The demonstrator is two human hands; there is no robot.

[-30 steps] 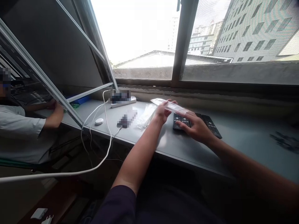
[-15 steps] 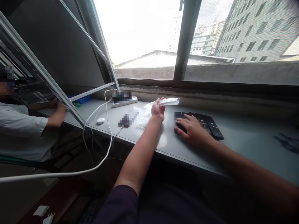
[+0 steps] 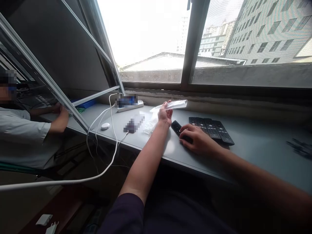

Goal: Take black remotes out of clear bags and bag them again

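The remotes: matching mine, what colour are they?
The remotes are black with pale buttons, best in the head view.

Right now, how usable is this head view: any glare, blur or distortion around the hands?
In the head view, the sky through the window is blown out to white, and the wide lens bows the open window frame. The left hand and right hand look fairly sharp, the clear plastic sleeve washes out pale, and the black remote controls show their buttons.

My left hand [image 3: 165, 116] and right hand [image 3: 198, 138] are bare, and so are my forearms [image 3: 143, 162] behind them. Back from the left hand, a dark purple sleeve [image 3: 120, 216] ends on the upper arm; dark clothing [image 3: 180, 211] shows below both hands.
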